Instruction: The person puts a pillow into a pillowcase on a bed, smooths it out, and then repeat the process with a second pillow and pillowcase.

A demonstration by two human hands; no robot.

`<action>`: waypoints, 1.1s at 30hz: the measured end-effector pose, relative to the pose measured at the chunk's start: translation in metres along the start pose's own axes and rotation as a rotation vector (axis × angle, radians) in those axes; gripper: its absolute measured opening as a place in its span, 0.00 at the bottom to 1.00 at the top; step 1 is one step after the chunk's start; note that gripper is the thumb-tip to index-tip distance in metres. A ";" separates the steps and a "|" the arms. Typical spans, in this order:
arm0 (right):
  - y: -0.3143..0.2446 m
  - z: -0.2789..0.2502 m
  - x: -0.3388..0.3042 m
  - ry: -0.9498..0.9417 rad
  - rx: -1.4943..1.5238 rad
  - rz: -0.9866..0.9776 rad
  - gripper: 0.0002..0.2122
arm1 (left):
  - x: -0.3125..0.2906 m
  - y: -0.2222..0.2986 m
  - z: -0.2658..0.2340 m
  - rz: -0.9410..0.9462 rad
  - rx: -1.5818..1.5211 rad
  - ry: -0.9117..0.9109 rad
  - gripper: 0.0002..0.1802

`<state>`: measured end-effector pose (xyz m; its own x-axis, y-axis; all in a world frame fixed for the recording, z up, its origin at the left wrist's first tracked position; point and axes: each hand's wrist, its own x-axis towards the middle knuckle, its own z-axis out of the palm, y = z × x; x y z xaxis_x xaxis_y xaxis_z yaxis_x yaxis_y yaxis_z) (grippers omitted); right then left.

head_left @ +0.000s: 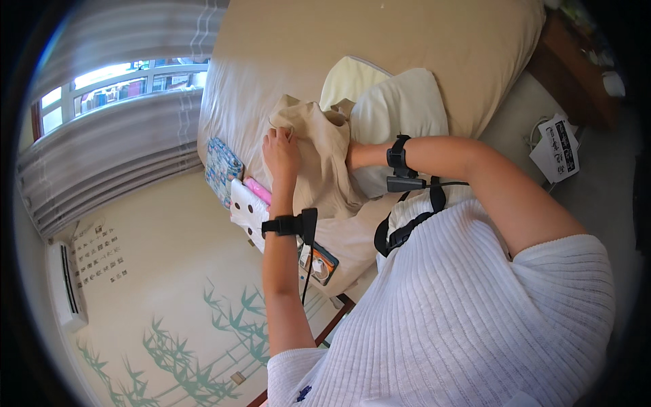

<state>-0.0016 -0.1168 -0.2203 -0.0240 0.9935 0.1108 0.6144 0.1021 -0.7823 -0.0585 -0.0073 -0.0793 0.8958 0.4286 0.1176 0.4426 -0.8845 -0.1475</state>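
A person in a white ribbed short-sleeved top (461, 292) bends over a bed (407, 41), the left hand (280, 149) closed with curled fingers on the edge of a rumpled beige garment (315, 152), while the fingers of the right hand (355, 156) disappear behind its folds, their grip impossible to tell. The garment lies on the bed between the two hands, against a folded cream cloth (403, 102) and near a pale yellow cloth (347, 80). Rows of dark characters (100, 252) run across the cream wall (163, 237) above painted green bamboo (180, 356); at right, a white card (560, 148) carries pale lettering on a black panel, and a small dark blue emblem (303, 393) marks the top. A fitted tan sheet covers the mattress. Along its left edge sit a blue patterned bundle (222, 171), a pink item (258, 190) and a white packet with dark spots (248, 209). Grey curtains (115, 159) flank a bright window (112, 91), with a white air conditioner (66, 288) on the wall.
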 end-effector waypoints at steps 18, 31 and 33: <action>0.034 -0.018 -0.057 -0.081 0.041 0.179 0.25 | -0.067 0.021 -0.016 -0.080 -0.159 0.395 0.15; 0.028 -0.030 -0.028 -0.136 0.201 0.255 0.26 | -0.172 -0.026 0.070 -0.555 -0.309 0.495 0.23; 0.027 -0.027 -0.002 -0.228 0.188 0.244 0.26 | -0.189 -0.028 0.073 -0.774 -0.297 0.565 0.33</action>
<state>0.0366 -0.1176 -0.2256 -0.0827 0.9731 -0.2151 0.4692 -0.1524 -0.8699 -0.2376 -0.0503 -0.1695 0.1814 0.8235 0.5376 0.7979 -0.4428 0.4091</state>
